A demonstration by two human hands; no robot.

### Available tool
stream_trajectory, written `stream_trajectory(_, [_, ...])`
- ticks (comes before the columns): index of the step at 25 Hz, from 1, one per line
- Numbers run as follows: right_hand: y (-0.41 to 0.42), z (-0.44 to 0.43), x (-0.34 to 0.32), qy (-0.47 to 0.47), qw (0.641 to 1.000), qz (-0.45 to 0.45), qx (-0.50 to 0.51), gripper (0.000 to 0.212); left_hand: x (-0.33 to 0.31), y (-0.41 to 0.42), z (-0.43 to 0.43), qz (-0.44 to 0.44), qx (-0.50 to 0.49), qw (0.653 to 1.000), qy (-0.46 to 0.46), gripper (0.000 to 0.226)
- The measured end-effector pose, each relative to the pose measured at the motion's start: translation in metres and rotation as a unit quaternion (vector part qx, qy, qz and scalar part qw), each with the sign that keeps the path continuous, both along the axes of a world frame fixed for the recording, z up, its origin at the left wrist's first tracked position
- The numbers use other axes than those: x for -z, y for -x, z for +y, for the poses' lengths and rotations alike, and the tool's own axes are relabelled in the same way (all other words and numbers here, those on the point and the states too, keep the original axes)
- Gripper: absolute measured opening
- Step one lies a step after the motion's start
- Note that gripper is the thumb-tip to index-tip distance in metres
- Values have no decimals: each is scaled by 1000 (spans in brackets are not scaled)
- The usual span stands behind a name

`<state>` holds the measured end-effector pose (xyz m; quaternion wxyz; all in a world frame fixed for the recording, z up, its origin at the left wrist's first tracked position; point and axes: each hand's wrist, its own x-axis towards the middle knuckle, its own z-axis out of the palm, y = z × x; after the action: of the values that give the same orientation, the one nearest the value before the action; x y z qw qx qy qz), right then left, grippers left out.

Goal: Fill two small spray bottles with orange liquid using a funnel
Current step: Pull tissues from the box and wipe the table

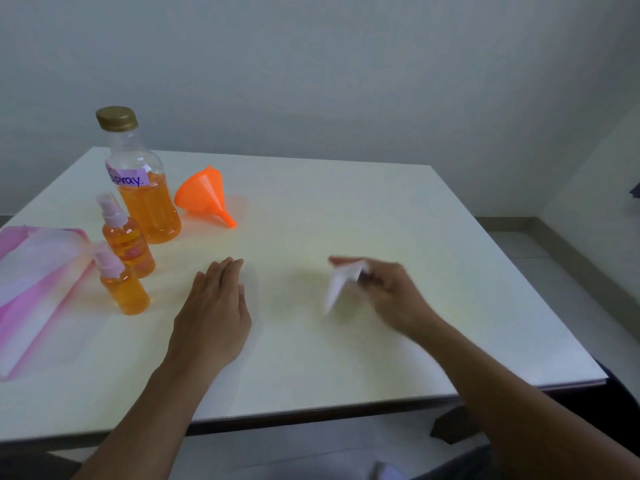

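— What lies at the far left?

— A pink and white pouch (38, 282), flat on the white table (346, 209). Just right of it stand the nearer spray bottle (124, 292) and the farther spray bottle (129, 245). Both have pale pump tops on and orange liquid inside.

— And behind them?

— A large clear bottle (147, 202) with a gold cap and a label reading "Spray.", roughly half full of orange liquid. To its right the orange funnel (204, 195) lies on its side, spout pointing right, touching nothing else.

— The hands?

— The left hand (216, 306) rests palm down on the table, fingers straight and together, holding nothing. The right hand (394, 296), blurred, pinches a piece of white paper (341, 284) in curled fingers, well apart from the bottles.
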<state>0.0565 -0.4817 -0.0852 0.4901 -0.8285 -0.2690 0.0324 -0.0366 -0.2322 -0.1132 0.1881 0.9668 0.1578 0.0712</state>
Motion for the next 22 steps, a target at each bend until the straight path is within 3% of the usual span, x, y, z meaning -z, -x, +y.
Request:
stream_trajectory(2, [-28, -24, -11, -78, 981, 23, 176, 33, 1, 1, -2, 7, -11, 1000, 9, 52])
stream_trajectory(5, [-67, -58, -38, -25, 916, -8, 400, 37, -1, 0, -5, 8, -20, 1000, 15, 53])
stream_trajectory(8, [-85, -64, -56, 64, 885, -76, 455, 35, -1, -2, -7, 4, -24, 1000, 9, 53])
stream_trajectory(13, [-108, -11, -8, 242, 922, -7, 302, 29, 2, -4, -7, 6, -29, 1000, -10, 53])
stream_trajectory(15, [-114, 22, 7, 305, 926, -11, 223, 37, 2, -4, -7, 7, -32, 999, -11, 54])
stream_trajectory(22, [-80, 117, 16, 283, 952, -106, -49, 60, 0, -5, -8, -7, -44, 999, -6, 58])
